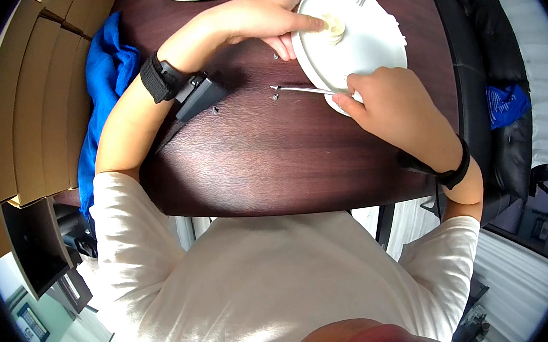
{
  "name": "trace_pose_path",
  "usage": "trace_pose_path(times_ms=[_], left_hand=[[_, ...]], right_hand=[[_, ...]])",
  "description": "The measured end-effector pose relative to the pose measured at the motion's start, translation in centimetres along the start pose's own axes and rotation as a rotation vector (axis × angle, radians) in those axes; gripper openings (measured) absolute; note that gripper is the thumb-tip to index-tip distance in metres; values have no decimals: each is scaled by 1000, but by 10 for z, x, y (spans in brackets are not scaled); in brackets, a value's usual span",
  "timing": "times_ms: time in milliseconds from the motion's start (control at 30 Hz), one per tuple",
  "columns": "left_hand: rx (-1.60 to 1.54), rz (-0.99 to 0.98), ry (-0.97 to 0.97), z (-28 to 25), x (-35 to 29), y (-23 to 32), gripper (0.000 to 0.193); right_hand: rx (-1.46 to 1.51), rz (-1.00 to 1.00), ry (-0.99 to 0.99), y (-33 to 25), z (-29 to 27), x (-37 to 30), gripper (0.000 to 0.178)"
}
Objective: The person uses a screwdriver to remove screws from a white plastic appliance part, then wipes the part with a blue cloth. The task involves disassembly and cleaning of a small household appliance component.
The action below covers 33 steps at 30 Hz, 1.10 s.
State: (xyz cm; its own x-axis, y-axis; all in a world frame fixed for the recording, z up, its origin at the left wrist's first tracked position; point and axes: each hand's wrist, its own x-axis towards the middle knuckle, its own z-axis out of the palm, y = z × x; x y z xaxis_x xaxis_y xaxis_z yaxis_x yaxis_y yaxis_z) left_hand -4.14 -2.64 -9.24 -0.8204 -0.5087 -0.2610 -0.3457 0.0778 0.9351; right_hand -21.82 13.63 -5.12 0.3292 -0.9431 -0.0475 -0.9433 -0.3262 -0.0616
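The tool (pixel 306 90) is partly hidden — inside the right hand (pixel 393 100).

A white, rimmed disc (pixel 370 40) at the upper right of the frame, a small cream-colored round piece (pixel 336 30) on its left half, a slim silver tool (pixel 303 89) below, tip pointing left, opposite end hidden.
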Motion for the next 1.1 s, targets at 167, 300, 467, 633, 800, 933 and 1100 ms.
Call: trace_pose_path(times_ms=[167,300,467,633,800,933,1100], left_hand=[[346,-76,-66,-20,-16,11,65],[535,-113,-165,-29,-22,14,67],[647,-130,-240,-24,-30,22,44],[622,-94,-268,-13,-33,24,23],[625,-81,-284,-9,-32,24,15],[717,-111,-259,-12,-30,22,16],[847,-193,-173,-12,-30,19,15]], right_hand=[[8,22,4,0,0,4,36],[77,62,23,4,3,2,37],[141,88,14,6,2,4,38],[178,90,-39,4,-2,4,38],[204,112,-62,3,-4,3,38],[227,128,-44,10,-3,-6,37],[453,242,-46,39,-12,-21,44]])
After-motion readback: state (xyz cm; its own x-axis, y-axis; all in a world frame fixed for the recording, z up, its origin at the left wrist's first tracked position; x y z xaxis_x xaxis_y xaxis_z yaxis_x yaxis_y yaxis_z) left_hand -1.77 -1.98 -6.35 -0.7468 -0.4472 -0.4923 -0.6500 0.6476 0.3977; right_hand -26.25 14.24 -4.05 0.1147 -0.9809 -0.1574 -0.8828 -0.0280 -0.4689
